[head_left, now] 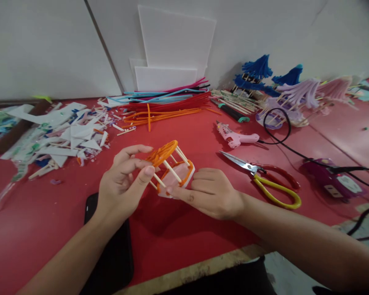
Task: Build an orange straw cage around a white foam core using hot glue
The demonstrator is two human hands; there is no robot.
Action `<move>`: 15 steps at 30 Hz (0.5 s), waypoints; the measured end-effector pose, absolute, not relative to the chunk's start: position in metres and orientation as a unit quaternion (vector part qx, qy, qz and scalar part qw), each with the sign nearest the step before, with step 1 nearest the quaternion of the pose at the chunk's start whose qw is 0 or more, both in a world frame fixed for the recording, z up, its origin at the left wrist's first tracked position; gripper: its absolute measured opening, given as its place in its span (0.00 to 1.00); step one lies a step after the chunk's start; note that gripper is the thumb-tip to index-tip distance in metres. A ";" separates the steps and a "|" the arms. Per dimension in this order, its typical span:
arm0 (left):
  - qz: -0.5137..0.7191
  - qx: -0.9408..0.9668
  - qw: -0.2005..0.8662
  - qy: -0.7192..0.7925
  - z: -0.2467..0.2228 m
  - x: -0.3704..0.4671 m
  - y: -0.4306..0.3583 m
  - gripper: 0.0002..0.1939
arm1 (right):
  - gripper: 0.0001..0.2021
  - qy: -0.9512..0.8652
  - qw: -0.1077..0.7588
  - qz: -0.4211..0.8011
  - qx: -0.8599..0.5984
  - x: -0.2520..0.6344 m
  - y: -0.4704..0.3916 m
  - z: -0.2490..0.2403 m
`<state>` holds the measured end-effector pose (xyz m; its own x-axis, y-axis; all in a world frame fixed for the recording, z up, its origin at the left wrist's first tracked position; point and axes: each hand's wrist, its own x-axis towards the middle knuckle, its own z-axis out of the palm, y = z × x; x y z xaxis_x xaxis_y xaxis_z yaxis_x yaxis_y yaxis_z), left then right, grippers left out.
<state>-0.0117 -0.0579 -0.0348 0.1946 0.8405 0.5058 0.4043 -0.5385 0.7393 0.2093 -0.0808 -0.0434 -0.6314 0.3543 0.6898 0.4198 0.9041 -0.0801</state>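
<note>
Between my hands, tilted above the red table, is a small pavilion model (162, 154). It has an orange top, several pale wooden sticks as posts, and a white base edged in orange. My left hand (123, 176) pinches the orange top at its left side, thumb in front and fingers behind. My right hand (210, 192) grips the white base at its lower right, with the thumb on the near edge and the other fingers curled behind. The right fingertips are partly hidden.
Right of my hands lie a pink glue gun (236, 136), scissors (261, 176) and a purple power strip (332, 178) with cords. Foam scraps (76, 135) cover the left. Coloured pipe cleaners (172, 102) and finished models (264, 78) stand behind. A black phone (117, 254) lies below my left wrist.
</note>
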 end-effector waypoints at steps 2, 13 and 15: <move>0.484 0.717 0.257 0.430 -0.037 -0.013 -0.056 0.08 | 0.13 -0.888 0.403 0.011 -0.222 0.209 -0.083 -0.042; 0.553 0.566 0.386 0.474 -0.049 -0.012 -0.048 0.12 | 0.16 -0.531 0.509 0.489 -0.468 0.212 -0.070 -0.048; 0.549 0.607 0.323 0.476 -0.046 -0.014 -0.049 0.08 | 0.13 -0.506 0.511 0.504 -0.478 0.215 -0.065 -0.047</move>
<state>-0.0139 -0.0493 -0.0457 -0.0551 0.9319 0.3584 0.2221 -0.3385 0.9144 0.2148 -0.0647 -0.0475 -0.0219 0.9991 0.0356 -0.0317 0.0349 -0.9989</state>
